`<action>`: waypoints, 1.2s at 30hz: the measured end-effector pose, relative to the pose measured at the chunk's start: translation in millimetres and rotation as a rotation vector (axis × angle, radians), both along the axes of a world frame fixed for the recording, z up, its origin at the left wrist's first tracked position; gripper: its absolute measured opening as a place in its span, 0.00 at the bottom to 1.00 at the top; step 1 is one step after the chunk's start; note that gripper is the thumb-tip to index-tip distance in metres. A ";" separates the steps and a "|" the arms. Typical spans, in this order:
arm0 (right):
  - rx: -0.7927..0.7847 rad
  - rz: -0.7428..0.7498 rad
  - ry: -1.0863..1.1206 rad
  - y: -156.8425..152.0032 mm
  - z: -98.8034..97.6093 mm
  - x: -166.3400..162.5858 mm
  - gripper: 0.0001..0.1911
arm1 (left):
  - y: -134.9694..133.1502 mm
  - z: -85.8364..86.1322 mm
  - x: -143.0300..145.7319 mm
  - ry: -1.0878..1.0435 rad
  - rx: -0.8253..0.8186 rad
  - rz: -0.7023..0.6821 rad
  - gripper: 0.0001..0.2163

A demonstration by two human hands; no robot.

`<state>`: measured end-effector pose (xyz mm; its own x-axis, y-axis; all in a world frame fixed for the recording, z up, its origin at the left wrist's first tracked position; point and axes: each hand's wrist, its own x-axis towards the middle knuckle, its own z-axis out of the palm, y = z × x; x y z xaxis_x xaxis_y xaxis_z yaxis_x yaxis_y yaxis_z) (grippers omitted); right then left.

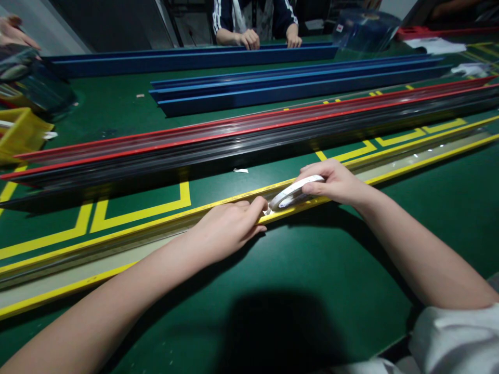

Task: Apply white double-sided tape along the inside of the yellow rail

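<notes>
A long channel strip with yellow edges (105, 275) runs slantwise across the table in front of me. My right hand (331, 181) is closed round a narrow roll of white tape (278, 200), which stands on edge over the channel. Just left of the roll, my left hand (234, 223) lies over the channel with thumb and fingers bent together at its near yellow edge. A small white piece, apparently the tape's end, shows by those fingertips. What the left fingers pinch is mostly hidden.
Behind the channel lie black and red strips (249, 127), then several blue strips (249, 88). A yellow bin (19, 135) stands at the left. Across the table a person's hands (249, 39) rest on a blue strip. A clear film roll (362, 31) stands at the back right.
</notes>
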<state>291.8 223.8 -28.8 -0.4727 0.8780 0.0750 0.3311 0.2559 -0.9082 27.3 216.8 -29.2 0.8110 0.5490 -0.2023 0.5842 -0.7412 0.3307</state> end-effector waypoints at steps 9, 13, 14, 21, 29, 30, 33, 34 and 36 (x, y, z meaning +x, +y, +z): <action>-0.123 -0.011 0.288 5.2 -9.7 8.6 0.15 | -1.1 1.8 0.4 0.014 0.007 -0.013 0.12; -0.142 -0.061 0.347 4.4 -9.7 6.3 0.15 | -0.8 -0.4 -0.7 0.021 0.017 -0.016 0.11; -0.136 -0.090 0.382 4.5 -10.4 5.4 0.15 | -0.8 -1.2 -0.9 0.024 0.025 -0.016 0.11; -0.126 -0.131 0.420 7.4 -14.3 2.9 0.14 | -0.4 -9.0 -1.3 -0.016 0.057 -0.008 0.11; -0.129 -0.195 0.390 6.8 -11.1 1.3 0.15 | 1.5 -10.6 -4.5 -0.045 -0.001 0.036 0.13; -0.126 -0.198 0.393 6.9 -11.1 1.3 0.14 | 1.4 -10.1 -4.5 -0.045 -0.001 0.036 0.13; -0.123 -0.184 0.410 7.1 -11.6 1.7 0.14 | 1.0 -8.8 -3.3 -0.044 -0.005 0.038 0.12; -0.122 -0.175 0.412 7.2 -11.8 1.8 0.14 | 0.9 -8.7 -2.9 -0.044 -0.006 0.039 0.12; -0.114 -0.170 0.406 7.2 -12.0 1.9 0.14 | 0.7 -9.2 -2.4 -0.044 -0.003 0.040 0.12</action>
<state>293.7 231.0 -40.8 -0.2731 0.9541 0.1231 -0.0293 0.1197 -0.9924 24.9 217.5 -38.4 0.7965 0.5807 -0.1683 0.5981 -0.7164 0.3592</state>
